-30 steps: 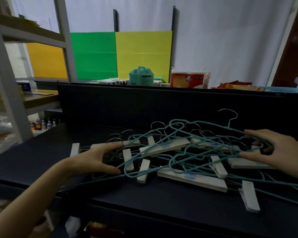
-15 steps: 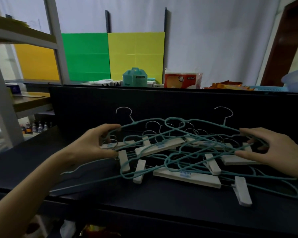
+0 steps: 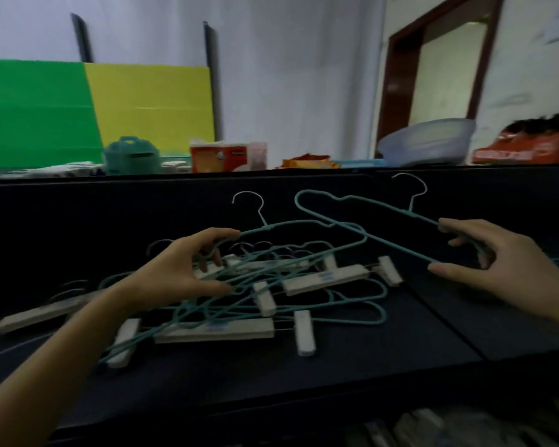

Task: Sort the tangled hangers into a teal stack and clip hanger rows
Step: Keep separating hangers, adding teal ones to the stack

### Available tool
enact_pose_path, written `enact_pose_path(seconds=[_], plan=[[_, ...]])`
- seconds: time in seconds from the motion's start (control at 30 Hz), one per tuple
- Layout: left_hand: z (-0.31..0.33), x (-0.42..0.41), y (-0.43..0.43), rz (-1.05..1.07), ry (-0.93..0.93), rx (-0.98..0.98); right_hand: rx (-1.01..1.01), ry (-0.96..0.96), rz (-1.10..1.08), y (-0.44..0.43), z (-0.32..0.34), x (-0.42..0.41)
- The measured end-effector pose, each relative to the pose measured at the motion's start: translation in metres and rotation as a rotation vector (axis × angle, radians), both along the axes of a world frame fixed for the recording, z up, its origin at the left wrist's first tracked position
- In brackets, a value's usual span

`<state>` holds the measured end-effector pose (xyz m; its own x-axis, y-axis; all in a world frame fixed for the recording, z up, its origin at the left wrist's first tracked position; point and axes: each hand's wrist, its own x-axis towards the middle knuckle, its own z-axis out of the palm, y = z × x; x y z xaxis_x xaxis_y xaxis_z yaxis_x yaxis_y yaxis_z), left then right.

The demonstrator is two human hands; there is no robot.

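Above the dark table (image 3: 433, 333), right hand (image 3: 497, 262) grips a raised teal wire hanger (image 3: 413, 215). Left hand (image 3: 181, 272) pinches a second teal hanger (image 3: 291, 222). Advise parting them slowly, since hooks may snag white clip hangers (image 3: 326, 279).

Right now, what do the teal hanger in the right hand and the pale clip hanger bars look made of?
The teal hanger: thin rod, probably metal wire under a matte teal coating; it holds its shape lifted by one end. The clip hanger bar: pale, blocky, matte; light wood or plastic, the blur leaves it open.
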<state>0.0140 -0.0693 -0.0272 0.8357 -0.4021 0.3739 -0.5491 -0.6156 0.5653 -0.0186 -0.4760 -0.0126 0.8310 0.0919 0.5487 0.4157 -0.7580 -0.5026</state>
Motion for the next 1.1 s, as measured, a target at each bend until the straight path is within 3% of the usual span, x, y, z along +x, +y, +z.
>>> enact_pose_path(seconds=[0.37,0.6,1.1], plan=[[-0.020,0.021,-0.214,-0.245,0.017,-0.020,-0.014,0.129,-0.237,-0.171,-0.008,-0.061],[-0.036,0.032,-0.332,-0.252,0.019,0.015,0.049,0.136,-0.273,-0.270,-0.023,-0.067],[-0.038,0.114,-0.454,-0.315,0.139,0.155,-0.021,0.149,-0.265,-0.365,-0.031,-0.005]])
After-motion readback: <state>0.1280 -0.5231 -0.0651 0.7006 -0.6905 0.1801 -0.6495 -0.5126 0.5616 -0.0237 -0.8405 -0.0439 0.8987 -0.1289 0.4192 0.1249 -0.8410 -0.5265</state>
